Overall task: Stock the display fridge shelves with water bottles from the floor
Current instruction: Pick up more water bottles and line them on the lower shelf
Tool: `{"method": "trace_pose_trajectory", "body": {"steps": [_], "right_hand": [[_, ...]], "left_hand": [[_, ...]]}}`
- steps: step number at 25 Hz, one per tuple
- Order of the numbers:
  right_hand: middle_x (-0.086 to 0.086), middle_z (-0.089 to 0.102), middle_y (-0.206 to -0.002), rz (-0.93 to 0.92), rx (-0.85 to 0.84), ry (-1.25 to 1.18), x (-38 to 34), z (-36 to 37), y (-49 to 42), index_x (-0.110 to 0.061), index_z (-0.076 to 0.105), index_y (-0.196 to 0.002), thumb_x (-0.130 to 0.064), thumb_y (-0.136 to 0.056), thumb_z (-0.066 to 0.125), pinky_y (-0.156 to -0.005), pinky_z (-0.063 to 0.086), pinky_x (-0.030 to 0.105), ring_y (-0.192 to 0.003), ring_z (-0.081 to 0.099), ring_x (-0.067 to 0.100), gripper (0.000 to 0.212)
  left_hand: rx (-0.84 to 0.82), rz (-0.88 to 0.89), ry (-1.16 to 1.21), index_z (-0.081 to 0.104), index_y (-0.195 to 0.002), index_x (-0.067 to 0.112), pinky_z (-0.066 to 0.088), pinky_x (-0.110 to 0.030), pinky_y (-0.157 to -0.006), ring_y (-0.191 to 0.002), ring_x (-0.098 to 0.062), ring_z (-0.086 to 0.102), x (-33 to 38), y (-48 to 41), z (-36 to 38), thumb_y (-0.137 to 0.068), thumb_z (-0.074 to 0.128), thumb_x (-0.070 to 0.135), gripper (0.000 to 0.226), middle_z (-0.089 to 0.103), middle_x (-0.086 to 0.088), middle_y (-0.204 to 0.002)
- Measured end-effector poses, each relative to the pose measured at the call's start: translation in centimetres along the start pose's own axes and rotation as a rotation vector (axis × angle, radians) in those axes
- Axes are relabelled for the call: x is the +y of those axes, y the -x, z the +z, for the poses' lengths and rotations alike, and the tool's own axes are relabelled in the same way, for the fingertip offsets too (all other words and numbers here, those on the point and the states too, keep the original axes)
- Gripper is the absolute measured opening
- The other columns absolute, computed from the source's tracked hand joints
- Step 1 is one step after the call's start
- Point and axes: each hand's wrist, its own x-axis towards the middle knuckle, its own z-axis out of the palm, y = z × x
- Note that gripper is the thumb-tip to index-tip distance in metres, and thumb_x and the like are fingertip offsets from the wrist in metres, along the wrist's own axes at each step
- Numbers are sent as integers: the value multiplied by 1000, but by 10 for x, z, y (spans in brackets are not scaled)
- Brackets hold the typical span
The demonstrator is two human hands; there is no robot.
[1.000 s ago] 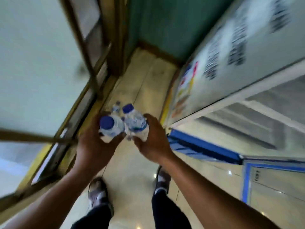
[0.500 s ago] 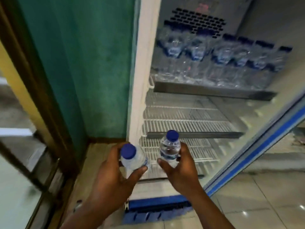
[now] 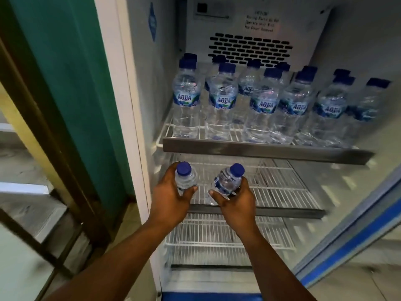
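Observation:
The display fridge stands open in front of me. My left hand (image 3: 170, 199) grips a small clear water bottle with a blue cap (image 3: 185, 175), held upright. My right hand (image 3: 235, 199) grips a second blue-capped bottle (image 3: 229, 180), tilted slightly right. Both bottles hover at the front left of the second wire shelf (image 3: 282, 192), which is bare. The top shelf (image 3: 260, 149) above carries several AQUA bottles (image 3: 222, 101) in two rows. A third wire shelf (image 3: 217, 235) lies below my wrists.
The fridge's glass door with a blue frame (image 3: 358, 231) hangs open to the right. A green wall (image 3: 71, 83) and a brown-framed glass door (image 3: 54, 170) stand close on the left. The vent grille (image 3: 249, 47) sits at the fridge's back wall.
My view swung up from the floor to the fridge interior. Both hands carried the bottles up and forward, from near the lowest shelf to the front of the second shelf.

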Motion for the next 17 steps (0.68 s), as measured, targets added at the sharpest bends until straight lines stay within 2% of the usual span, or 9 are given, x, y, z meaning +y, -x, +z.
{"method": "trace_pose_trajectory", "body": {"steps": [3,5,7,10,13,15,17], "right_hand": [[-12,70,-108,-18,-24,53,11,8,-18,-41,54,-110,-18,-68,88,-91,57,33,-98,69,7,59],[-10,70,-109,-29,-38,108,18,12,-27,-36,55,-114,-24,-66,89,-90,57,36,-98,68,7,59],[-9,69,-111,-38,-47,146,25,15,-31,-31,55,-117,-28,-66,89,-88,58,34,-99,67,7,61],[-9,67,-114,-68,-65,159,30,18,-34,-25,55,-122,-29,-67,88,-88,57,31,-101,66,6,64],[-10,64,-120,-82,-98,187,35,17,-36,-27,52,-128,-34,-69,86,-89,56,29,-106,64,6,69],[-9,62,-124,-65,-151,203,42,14,-37,-28,49,-130,-33,-69,85,-92,54,29,-110,63,7,71],[-10,59,-126,-54,-236,245,45,12,-35,-32,46,-129,-23,-70,83,-95,53,29,-113,60,9,70]], "left_hand": [[-75,-73,-31,48,-131,29,46,-26,-97,-114,-12,60,-10,-23,12,-77,81,20,64,63,8,-124],[-123,-113,-30,49,-130,31,47,-33,-102,-117,-15,59,-18,-37,17,-76,81,17,65,62,8,-126],[-135,-132,-28,47,-127,38,49,-40,-103,-119,-17,59,-24,-47,20,-74,81,20,66,60,6,-129],[-151,-151,-85,40,-140,36,48,-30,-96,-111,-12,59,-24,-51,21,-79,77,21,73,55,11,-130],[-179,-187,86,34,-144,33,45,-37,-105,-122,-11,54,-27,-44,23,-80,77,15,79,54,13,-135],[-192,-239,94,35,-140,32,46,-38,-104,-121,-9,53,-31,-34,27,-73,84,21,83,54,16,-129],[-120,-286,35,43,-126,34,51,-41,-99,-113,-13,59,-35,-25,34,-66,89,28,76,58,16,-119]]}}
